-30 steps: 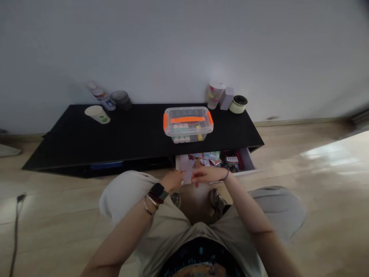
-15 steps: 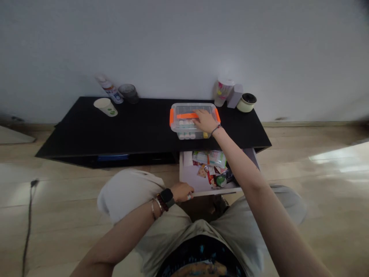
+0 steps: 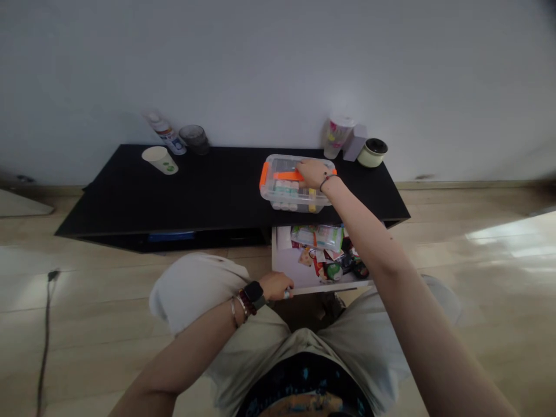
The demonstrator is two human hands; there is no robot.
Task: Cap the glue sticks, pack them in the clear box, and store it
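White wall (image 3: pixel 278 58) fills the top of the view, and a light wood floor (image 3: pixel 469 324) spreads out below it. A low black cabinet (image 3: pixel 195 197) stands against the wall, and one drawer (image 3: pixel 324 288) is pulled out of it.

The two hands are well apart. The right hand (image 3: pixel 313 172) is up on the cabinet, lying on the lid of a clear plastic box (image 3: pixel 278 198). Its fingers are on the orange handle (image 3: pixel 284 175), right in the middle of the lid. The box sits on top of the cabinet, and small white and yellow things are inside it.

The left hand (image 3: pixel 275 285) is down low, by the front edge of the drawer. A small pale thing pokes out by its fingers, but it is too small to tell what it is or if the hand is holding it. A black watch (image 3: pixel 253 291) and some bracelets (image 3: pixel 240 307) are on that wrist. Colorful packets (image 3: pixel 315 237) are piled in the drawer.

At the back of the cabinet are a paper cup (image 3: pixel 160 160), a spray bottle (image 3: pixel 165 133), a dark round tub (image 3: pixel 194 139), a clear cup (image 3: pixel 337 136), a small pale box (image 3: pixel 355 142) and a round jar (image 3: pixel 372 153) with a black lid. A thin black cord (image 3: pixel 46 347) lies on the floor at the left.
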